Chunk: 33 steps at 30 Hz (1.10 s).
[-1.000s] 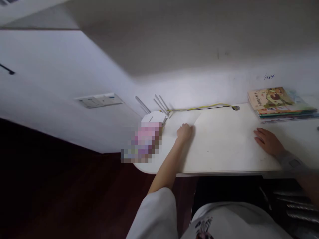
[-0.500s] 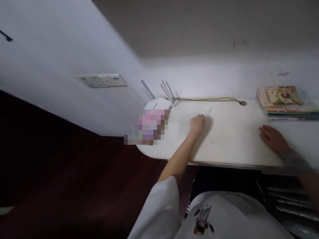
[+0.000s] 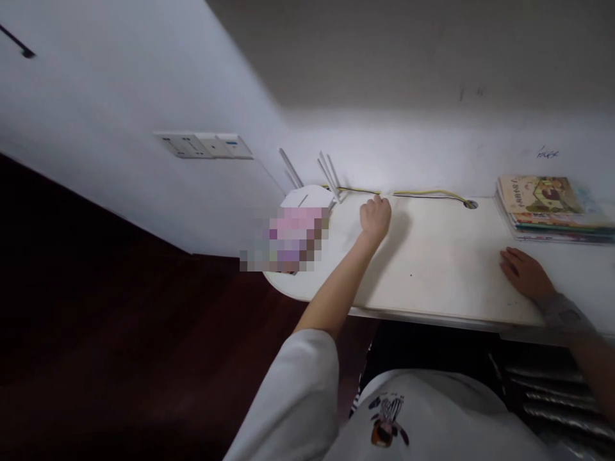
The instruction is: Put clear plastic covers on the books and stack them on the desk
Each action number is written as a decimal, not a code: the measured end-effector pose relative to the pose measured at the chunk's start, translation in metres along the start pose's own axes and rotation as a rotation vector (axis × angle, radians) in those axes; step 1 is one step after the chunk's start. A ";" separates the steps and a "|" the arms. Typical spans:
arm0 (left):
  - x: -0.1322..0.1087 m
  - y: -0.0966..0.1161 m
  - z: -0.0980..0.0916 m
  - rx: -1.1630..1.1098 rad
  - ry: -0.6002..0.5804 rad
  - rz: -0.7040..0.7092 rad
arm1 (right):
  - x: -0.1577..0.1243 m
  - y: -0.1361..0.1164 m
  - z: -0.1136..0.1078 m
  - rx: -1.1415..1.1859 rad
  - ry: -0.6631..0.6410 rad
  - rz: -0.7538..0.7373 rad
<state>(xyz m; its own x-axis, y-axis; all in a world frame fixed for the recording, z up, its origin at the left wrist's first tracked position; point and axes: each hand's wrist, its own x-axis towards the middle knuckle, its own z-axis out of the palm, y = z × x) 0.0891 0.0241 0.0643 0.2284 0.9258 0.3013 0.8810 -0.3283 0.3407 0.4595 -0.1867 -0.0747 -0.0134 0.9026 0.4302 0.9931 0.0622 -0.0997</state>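
My left hand (image 3: 375,218) is closed in a fist above the white desk (image 3: 446,256), toward the wall. A thin white piece (image 3: 387,193) shows past its knuckles and covers a bit of the yellow and black cables (image 3: 423,193); its kind is hard to make out. My right hand (image 3: 526,274) lies on the desktop, fingers stretched out, holding nothing, just in front of a stack of books (image 3: 552,198). A grey band circles that wrist.
A white router (image 3: 307,196) with upright antennas stands at the desk's left end. In front of it is a blurred pink and purple item (image 3: 295,237). Wall sockets (image 3: 204,145) are on the left wall. The cables enter a round desk hole (image 3: 471,204).
My left hand has moved away from me toward the wall and the cables, still closed. My right hand stays resting on the desk. The view has shifted slightly.
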 end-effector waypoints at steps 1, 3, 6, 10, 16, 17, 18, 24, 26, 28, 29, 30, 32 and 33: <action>-0.007 0.011 0.002 -0.010 -0.014 0.011 | 0.000 0.000 -0.001 0.000 -0.007 0.001; -0.025 0.037 0.010 -0.030 -0.065 0.028 | 0.001 0.001 -0.003 -0.001 -0.021 0.007; -0.058 0.074 0.028 -0.079 -0.200 0.083 | 0.003 -0.002 -0.007 0.014 -0.016 0.025; -0.084 0.088 0.037 -0.248 -0.359 0.329 | 0.005 -0.046 -0.017 0.016 0.057 0.062; -0.065 0.015 0.022 -0.217 -0.193 0.222 | 0.017 -0.196 -0.024 0.101 -0.012 -0.149; -0.066 0.002 0.022 -0.207 -0.189 0.198 | 0.021 -0.216 -0.023 0.085 -0.044 -0.158; -0.069 -0.010 0.023 -0.216 -0.194 0.177 | 0.026 -0.232 -0.021 0.067 -0.072 -0.164; -0.129 -0.048 0.039 -0.467 -0.177 0.085 | 0.044 -0.256 -0.005 0.095 -0.217 -0.132; -0.150 -0.051 0.040 -0.564 -0.174 -0.002 | 0.042 -0.251 -0.003 0.124 -0.222 -0.163; -0.167 -0.051 0.040 -0.666 -0.164 -0.073 | 0.037 -0.244 -0.004 0.154 -0.220 -0.190; -0.175 -0.050 0.040 -0.730 -0.160 -0.097 | 0.034 -0.241 -0.004 0.163 -0.219 -0.202; -0.182 -0.048 0.040 -0.805 -0.157 -0.114 | 0.032 -0.238 -0.004 0.176 -0.217 -0.210; -0.193 -0.042 0.040 -0.985 -0.135 -0.147 | 0.028 -0.232 -0.004 0.255 -0.196 -0.202; -0.196 -0.039 0.041 -1.083 -0.104 -0.166 | 0.027 -0.230 -0.003 0.331 -0.174 -0.180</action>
<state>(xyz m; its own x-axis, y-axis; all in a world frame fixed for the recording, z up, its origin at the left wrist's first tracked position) 0.0271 -0.1372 -0.0447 0.2193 0.9682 0.1205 0.0859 -0.1422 0.9861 0.2313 -0.1775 -0.0375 -0.2315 0.9215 0.3119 0.8822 0.3340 -0.3318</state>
